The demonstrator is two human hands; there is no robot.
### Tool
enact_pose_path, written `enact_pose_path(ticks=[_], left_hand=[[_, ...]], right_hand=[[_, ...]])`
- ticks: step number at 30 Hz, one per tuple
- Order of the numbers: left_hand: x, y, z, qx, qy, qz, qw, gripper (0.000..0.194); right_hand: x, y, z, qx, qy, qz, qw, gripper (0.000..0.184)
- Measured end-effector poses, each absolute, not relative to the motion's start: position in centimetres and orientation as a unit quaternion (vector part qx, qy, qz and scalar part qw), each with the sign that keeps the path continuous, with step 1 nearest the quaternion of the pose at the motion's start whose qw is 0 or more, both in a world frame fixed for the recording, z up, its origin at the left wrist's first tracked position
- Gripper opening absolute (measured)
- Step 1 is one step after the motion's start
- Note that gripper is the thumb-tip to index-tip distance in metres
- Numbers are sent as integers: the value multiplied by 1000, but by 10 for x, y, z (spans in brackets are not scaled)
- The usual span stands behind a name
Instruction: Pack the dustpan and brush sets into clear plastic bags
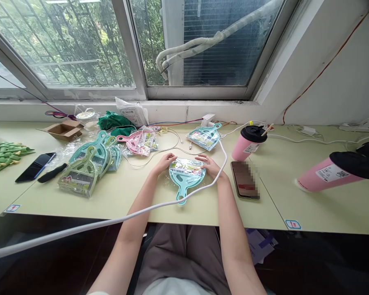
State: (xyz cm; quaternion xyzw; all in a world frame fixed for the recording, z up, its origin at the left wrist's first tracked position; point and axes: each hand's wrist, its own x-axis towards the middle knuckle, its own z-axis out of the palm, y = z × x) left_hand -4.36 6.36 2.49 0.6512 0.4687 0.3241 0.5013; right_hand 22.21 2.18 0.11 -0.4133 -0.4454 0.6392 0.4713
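A light-blue mini dustpan set [187,180] with a printed card lies on the table before me, its handle pointing toward me. My left hand [166,161] is closed at the upper left corner of its clear wrapper. At the upper right edge, my right hand [209,164] grips the same set, fingers on top. Beyond my hands lies another light-blue dustpan set [205,136], its handle to the upper right. To the left are a pink dustpan set [138,141] and a pile of wrapped green and blue dustpan sets [80,176].
A white cable [110,222] crosses the view in front of my arms. On the right are a phone [245,180], a pink cup [247,145] and a larger pink tumbler [332,172]. Leftward lie a dark phone [35,167], a black-handled tool [52,173] and a cardboard box [64,130].
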Motion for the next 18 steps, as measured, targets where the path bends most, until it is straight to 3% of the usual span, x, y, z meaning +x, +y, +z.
enact_pose_path(ticks=[9, 18], left_hand=[[-44, 60, 30, 610, 439, 366, 549, 48], [-47, 65, 27, 551, 422, 350, 628, 52]], right_hand=[[221, 26, -1, -426, -411, 615, 521, 68], [223, 26, 1, -425, -349, 607, 574, 51]])
